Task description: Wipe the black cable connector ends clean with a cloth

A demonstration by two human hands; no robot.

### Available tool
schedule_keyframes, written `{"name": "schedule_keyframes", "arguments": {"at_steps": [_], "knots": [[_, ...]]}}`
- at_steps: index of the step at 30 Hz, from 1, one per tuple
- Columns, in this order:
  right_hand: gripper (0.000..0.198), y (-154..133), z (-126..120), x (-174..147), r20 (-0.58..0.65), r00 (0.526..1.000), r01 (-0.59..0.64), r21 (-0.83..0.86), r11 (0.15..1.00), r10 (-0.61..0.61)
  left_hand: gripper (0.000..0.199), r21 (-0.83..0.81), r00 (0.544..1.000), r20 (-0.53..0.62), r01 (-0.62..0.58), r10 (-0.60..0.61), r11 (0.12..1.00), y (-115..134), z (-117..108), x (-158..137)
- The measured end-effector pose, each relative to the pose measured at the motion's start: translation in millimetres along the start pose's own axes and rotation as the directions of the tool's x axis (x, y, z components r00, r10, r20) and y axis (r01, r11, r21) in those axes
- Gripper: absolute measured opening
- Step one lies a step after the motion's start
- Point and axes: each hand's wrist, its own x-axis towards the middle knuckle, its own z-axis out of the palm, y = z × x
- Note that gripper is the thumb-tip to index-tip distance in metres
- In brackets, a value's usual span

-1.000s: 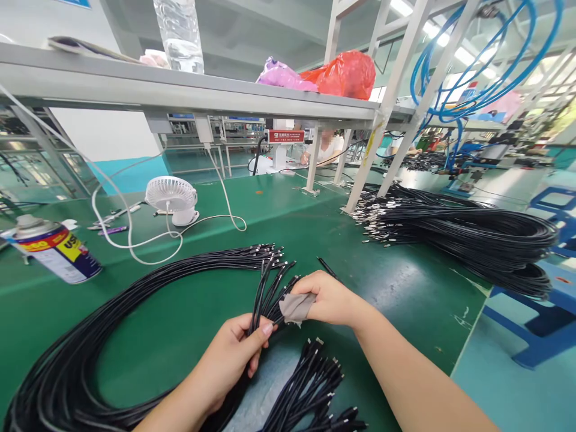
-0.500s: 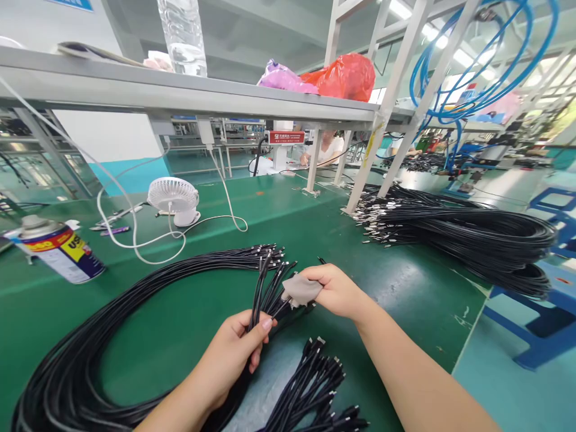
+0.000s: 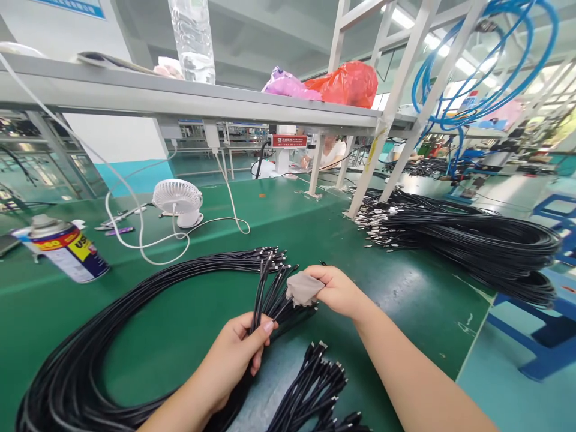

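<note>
My left hand [image 3: 246, 343] is closed round several black cables [image 3: 260, 292], their plug ends pointing up and away from me. In my right hand [image 3: 337, 290] a grey cloth [image 3: 303, 289] is pinched, wrapped over the end of one cable that runs out from the left hand's fingers. That cable's tip is hidden under the cloth. A large loop of black cables [image 3: 81, 342] curves over the green table [image 3: 216, 234] on the left. Nearer me, below the hands, lies another bunch of cable ends [image 3: 310, 384] with metal plugs.
A spray can [image 3: 67, 249] and a small white fan [image 3: 178, 201] with a white cord stand at the left. A big coil of black cables [image 3: 459, 234] lies at the right by the shelf legs. Overhead runs a shelf [image 3: 225, 108]; a person [image 3: 333, 153] sits beyond, blue stools [image 3: 535, 336] at right.
The view has shifted slightly, so everything sits a little further right and lower. Both hands keep their grips; the cloth's folds over the cable end look slightly different.
</note>
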Motion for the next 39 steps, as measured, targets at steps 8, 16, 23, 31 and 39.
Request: {"name": "schedule_keyframes", "arguments": {"at_steps": [8, 16, 23, 31, 39], "knots": [[0.01, -1.6, -1.4, 1.0, -0.143, 0.988, -0.043, 0.133, 0.99, 0.063, 0.052, 0.039, 1.0, 0.025, -0.001, 0.0, 0.999, -4.2, -0.8, 1.0], [0.011, -0.9, 9.2, -1.2, 0.006, 0.998, -0.068, 0.073, 0.995, 0.068, 0.05, 0.041, 1.0, 0.022, 0.002, -0.003, 0.999, -3.0, 0.4, 0.9], [0.014, -11.6, 8.5, -2.9, 0.031, 0.996, -0.082, 0.108, 0.991, 0.079, 0.05, 0.017, 1.0, 0.017, -0.004, 0.003, 1.0, -3.3, 0.3, 2.1], [0.015, 0.9, 13.3, 2.8, -0.037, 0.997, -0.067, 0.162, 0.984, 0.074, 0.05, 0.034, 1.0, 0.004, 0.012, -0.012, 0.999, -1.2, 0.8, 0.4], [0.015, -4.1, 16.0, -0.4, -0.022, 1.0, 0.012, 0.137, 0.99, -0.009, 0.049, 0.029, 1.0, -0.001, 0.012, -0.012, 1.0, -1.8, 1.1, 0.4]]}}
